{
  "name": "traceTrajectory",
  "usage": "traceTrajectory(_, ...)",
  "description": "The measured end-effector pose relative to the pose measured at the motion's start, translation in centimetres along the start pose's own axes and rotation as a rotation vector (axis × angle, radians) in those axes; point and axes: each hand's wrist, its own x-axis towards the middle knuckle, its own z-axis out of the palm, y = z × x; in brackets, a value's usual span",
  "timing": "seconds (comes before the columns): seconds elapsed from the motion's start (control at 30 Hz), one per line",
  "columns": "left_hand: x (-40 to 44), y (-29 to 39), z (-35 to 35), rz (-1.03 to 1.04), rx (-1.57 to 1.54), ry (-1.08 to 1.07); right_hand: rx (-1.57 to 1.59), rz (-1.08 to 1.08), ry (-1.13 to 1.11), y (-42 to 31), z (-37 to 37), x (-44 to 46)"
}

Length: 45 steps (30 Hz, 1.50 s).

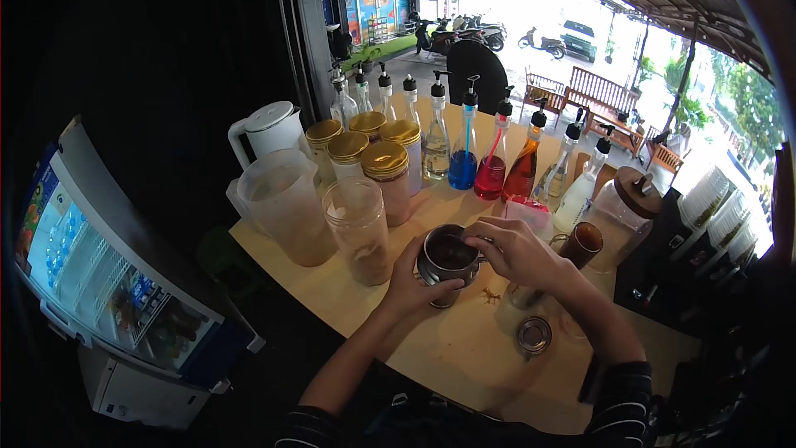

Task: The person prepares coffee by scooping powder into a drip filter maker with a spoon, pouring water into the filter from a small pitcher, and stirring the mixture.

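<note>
My left hand (414,282) is wrapped round a dark metal cup (450,259) with a wide open mouth, held above the table and shaped like a drip coffee filter. My right hand (516,250) is closed, its fingertips pinched at the cup's right rim; whatever they grip is hidden. A small round metal piece with ringed edges (534,335) lies on the table below my right forearm. Just left of the cup stands an open clear jar (356,228) with brown powder inside. A brown glass mug (583,245) sits beyond my right wrist, partly covered.
Gold-lidded jars (386,162), a plastic pitcher (282,207) and a white kettle (272,129) crowd the left. Several pump bottles (490,174) line the far edge of the wooden table (448,373). Stacked cup lids (709,199) stand right; a drinks fridge (108,257) is left.
</note>
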Motion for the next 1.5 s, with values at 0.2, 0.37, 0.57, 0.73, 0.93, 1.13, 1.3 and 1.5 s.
traceTrajectory(0.2,0.0,-0.2,-0.1,-0.006,-0.003,0.007,-0.046,-0.019,-0.007,-0.2,0.1,0.0)
traceTrajectory(0.37,0.0,0.0,-0.1,-0.002,-0.032,0.001,0.066,0.054,-0.048,-0.4,-0.2,-0.1)
traceTrajectory(0.57,0.0,0.0,-0.1,-0.013,-0.014,0.0,0.038,0.034,-0.003,0.0,-0.1,-0.4)
traceTrajectory(0.73,0.0,-0.1,-0.1,0.004,-0.018,-0.008,-0.053,0.04,0.005,0.0,-0.3,-0.1)
traceTrajectory(0.93,0.1,0.2,-0.2,0.013,0.033,-0.009,-0.073,0.025,0.014,-0.1,0.1,0.1)
traceTrajectory(1.13,0.0,0.0,-0.1,0.012,0.009,0.01,-0.035,0.051,-0.009,-0.1,0.0,0.1)
traceTrajectory(1.3,0.0,-0.1,-0.1,0.017,0.01,0.014,0.035,0.074,-0.02,-0.3,-0.4,0.1)
traceTrajectory(1.5,0.0,0.0,-0.1,0.023,0.004,0.02,0.102,0.062,-0.03,0.2,0.0,-0.1)
